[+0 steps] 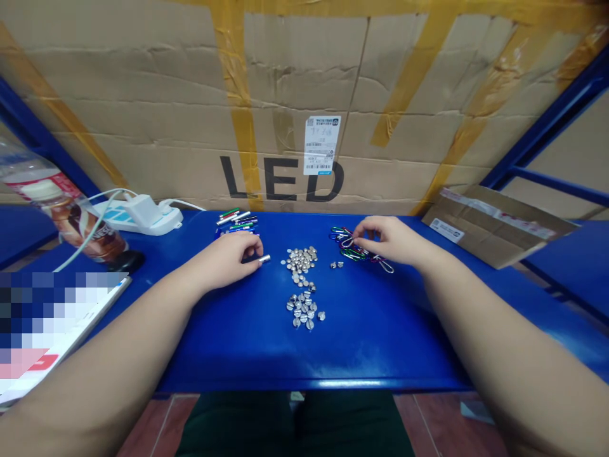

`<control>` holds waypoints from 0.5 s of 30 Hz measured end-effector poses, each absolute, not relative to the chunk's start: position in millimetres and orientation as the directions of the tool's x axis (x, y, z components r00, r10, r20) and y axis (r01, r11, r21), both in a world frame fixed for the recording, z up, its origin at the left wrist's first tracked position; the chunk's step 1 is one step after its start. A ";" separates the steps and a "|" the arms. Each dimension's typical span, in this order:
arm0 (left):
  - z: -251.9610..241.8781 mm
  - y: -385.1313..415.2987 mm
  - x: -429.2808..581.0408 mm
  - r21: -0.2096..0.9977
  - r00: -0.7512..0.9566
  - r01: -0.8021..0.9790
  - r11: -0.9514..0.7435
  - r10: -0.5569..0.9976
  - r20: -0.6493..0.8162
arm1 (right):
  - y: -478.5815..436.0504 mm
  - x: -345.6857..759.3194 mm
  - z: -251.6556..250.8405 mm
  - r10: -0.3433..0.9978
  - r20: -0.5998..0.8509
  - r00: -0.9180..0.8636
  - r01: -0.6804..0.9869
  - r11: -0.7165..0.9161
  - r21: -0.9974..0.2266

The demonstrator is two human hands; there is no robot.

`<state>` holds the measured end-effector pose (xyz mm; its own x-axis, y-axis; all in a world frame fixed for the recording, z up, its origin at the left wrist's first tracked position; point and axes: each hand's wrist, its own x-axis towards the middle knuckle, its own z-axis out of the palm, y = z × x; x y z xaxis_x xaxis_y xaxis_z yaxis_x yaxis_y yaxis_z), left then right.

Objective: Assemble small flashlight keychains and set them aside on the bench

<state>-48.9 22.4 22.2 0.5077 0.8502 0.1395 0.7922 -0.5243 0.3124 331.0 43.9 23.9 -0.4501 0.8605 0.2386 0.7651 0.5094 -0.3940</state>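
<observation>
My left hand (233, 259) is closed in a pinch on a short silver metal tube (265, 258), one end of which sticks out past the fingertips. Just behind that hand lies a pile of coloured metal tubes (242, 222), partly hidden by it. To the right, my right hand (390, 238) has its thumb and fingers pinched at a silver carabiner (347, 242) in a small heap of green, blue, red and silver carabiners (352, 254). Between the hands are many small round silver button cells (301, 260). Nearer to me sit several slotted silver caps (303, 311).
Two small metal pieces (336, 264) lie beside the carabiners. On the left stand a power strip (171, 219) with a white cable, drink bottles (90, 231) and a pixelated flat item (57, 343). A cardboard box (499, 225) is at right; a large LED carton (181, 127) walls the back.
</observation>
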 end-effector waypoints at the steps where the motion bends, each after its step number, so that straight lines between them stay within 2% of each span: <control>1: 21.0 23.6 -49.8 0.323 0.498 0.793 -0.516 0.855 0.144 | 42.4 328.6 24.2 0.833 0.215 -0.510 0.730 0.552 -0.404; 6: 19.0 23.8 -51.2 0.435 0.485 0.775 -0.458 0.873 0.053 | 33.0 310.9 25.8 0.756 0.134 -0.640 0.658 0.630 -0.413; 10: 21.0 17.8 -44.6 0.483 0.501 0.751 -0.450 0.865 0.028 | 25.6 290.4 25.6 0.716 0.178 -0.675 0.621 0.682 -0.387; 15: 18.1 12.7 -32.4 0.613 0.467 0.677 -0.407 0.881 0.068 | 20.8 265.7 17.9 0.692 0.217 -0.688 0.621 0.717 -0.316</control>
